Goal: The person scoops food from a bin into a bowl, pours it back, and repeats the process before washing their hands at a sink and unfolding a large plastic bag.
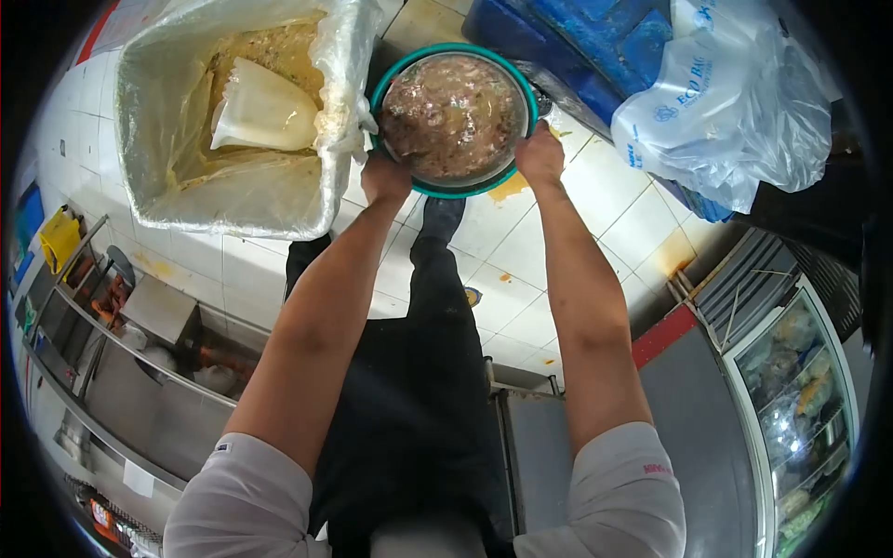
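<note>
The left grip (386, 179) is closing around the near left rim of the green basin (456, 192), and the right grip (540, 156) is holding its right rim, so the basin is sitting between them, ahead of the person. Fingers are curling out of sight under the rim. The basin's underside is hiding, so whether it is touching the tiled floor (598, 186) is staying unclear. A dark shoe (444, 219) is showing partly below the near rim. Inside, a lumpy, wet brown mixture (454, 116) is glistening, its ingredients being hard to make out. To the left, wrinkled clear plastic is lining a boxy bin (139, 130), where a smooth, pale, flared piece (265, 107) is lying on brown residue. To the right, a thin, crumpled bag (726, 102) is draping over blue plastic (558, 56).
</note>
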`<action>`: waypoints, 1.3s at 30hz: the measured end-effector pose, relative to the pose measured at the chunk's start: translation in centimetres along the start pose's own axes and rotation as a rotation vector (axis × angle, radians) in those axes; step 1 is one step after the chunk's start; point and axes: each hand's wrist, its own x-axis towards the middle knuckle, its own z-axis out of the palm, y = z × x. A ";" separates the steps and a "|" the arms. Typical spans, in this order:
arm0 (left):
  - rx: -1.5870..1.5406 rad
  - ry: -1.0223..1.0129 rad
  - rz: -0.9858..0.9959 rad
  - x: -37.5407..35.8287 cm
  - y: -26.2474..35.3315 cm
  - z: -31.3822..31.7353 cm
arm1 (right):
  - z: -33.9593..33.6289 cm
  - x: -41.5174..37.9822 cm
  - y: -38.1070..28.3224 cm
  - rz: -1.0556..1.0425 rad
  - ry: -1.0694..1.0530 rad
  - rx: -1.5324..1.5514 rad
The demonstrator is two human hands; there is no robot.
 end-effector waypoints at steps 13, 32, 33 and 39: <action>-0.116 -0.289 -0.084 2.2 -2.4 1.2 | 6.4 -1.5 4.4 0.144 -0.089 0.172; 0.316 -0.182 0.622 2.5 -4.5 2.7 | 8.1 -1.8 5.5 0.129 -0.086 0.089; 0.011 -0.307 0.415 2.9 -4.7 2.9 | 8.3 -1.6 5.2 0.214 -0.057 0.103; 0.700 -0.269 0.698 1.5 -4.5 2.1 | 8.5 -2.4 5.1 0.042 0.021 -0.003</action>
